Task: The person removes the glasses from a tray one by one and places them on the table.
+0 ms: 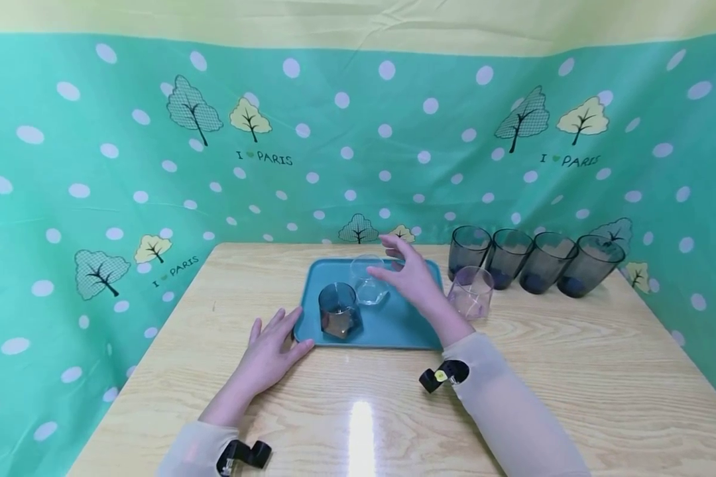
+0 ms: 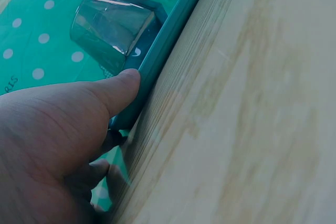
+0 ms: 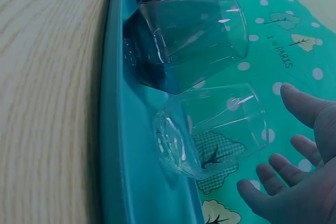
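A blue tray [image 1: 402, 331] lies on the wooden table, bearing two glasses. The dark tinted glass [image 1: 338, 311] stands upright at its left front. Just behind and to the right of that one is a clear glass [image 1: 368, 285], also upright. My left hand [image 1: 268, 354] touches the tray's left front corner, its thumb on the rim and its fingers spread. Close above the clear glass hovers my right hand [image 1: 410, 275], with thumb and fingers apart; in the right wrist view a gap separates it from the glass.
Right of the tray stands a pinkish clear glass [image 1: 471, 295], near my right forearm. Several tall dark glasses [image 1: 545, 264] form a row at the back right of the table [image 1: 346, 391]. A green dotted cloth [image 1: 310, 132] hangs behind and at both sides.
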Demonstrator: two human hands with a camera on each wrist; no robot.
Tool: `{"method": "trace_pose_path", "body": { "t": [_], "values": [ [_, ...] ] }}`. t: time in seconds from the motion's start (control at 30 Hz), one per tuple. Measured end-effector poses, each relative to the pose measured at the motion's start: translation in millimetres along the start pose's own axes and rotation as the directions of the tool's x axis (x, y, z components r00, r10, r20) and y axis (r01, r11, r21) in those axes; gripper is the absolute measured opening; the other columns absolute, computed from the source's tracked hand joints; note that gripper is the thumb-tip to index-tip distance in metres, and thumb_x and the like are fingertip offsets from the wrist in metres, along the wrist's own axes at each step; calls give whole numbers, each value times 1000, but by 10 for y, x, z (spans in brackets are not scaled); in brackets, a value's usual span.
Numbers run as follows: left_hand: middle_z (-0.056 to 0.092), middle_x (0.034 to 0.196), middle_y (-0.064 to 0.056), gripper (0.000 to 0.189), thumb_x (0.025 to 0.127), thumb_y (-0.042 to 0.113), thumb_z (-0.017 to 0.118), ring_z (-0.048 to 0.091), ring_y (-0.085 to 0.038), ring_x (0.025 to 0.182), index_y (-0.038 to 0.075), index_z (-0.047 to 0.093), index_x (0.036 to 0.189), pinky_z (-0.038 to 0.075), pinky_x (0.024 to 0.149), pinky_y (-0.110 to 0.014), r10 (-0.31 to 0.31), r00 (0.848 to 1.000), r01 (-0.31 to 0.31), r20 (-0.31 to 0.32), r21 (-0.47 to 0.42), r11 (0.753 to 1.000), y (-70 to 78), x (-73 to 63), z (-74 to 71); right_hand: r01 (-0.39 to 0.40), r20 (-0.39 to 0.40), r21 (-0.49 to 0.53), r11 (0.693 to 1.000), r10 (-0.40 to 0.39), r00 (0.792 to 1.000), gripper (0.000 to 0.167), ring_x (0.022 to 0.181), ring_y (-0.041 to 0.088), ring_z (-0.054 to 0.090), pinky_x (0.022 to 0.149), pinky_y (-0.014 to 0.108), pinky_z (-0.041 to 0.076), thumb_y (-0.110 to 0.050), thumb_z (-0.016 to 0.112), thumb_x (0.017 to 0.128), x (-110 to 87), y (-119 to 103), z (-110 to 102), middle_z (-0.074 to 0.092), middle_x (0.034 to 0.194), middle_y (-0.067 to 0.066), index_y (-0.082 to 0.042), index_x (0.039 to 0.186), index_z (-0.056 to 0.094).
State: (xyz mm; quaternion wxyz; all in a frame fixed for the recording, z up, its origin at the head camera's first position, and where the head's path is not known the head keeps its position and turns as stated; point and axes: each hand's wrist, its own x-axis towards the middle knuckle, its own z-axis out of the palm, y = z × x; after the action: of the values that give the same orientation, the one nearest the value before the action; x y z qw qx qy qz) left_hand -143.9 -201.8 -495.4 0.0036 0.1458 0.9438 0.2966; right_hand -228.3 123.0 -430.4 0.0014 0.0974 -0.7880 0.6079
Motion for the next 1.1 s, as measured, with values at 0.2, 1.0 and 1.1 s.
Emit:
{"method": "trace_pose_path", "body": {
  "t": [0.2,1.0,1.1],
  "values": [
    [47,169,-22,82,107,42,74,24,-46,165,3,40,170,-3,129,-72,-1,1000,1,1,5,1000,-2,14,-9,-46,56,-17,999,47,997,87,156,38,42,127,56,37,-26,88,99,5,48,26,40,173,10,-22,172,40],
    [47,169,-22,81,108,44,73,25,-46,165,3,41,170,-3,130,-72,-1,1000,1,6,8,1000,-7,16,-10,-68,116,-69,995,75,990,99,159,39,37,127,60,35,-25,93,93,37,264,117,36,177,8,-27,174,35],
    [47,168,-23,81,108,43,74,25,-46,164,3,41,170,-3,129,-73,-1,1000,1,6,8,1000,-8,13,-8,-77,117,-73,994,85,989,98,159,38,37,127,61,35,-23,93,94,39,275,128,37,176,8,-28,174,36]
  ]
}}
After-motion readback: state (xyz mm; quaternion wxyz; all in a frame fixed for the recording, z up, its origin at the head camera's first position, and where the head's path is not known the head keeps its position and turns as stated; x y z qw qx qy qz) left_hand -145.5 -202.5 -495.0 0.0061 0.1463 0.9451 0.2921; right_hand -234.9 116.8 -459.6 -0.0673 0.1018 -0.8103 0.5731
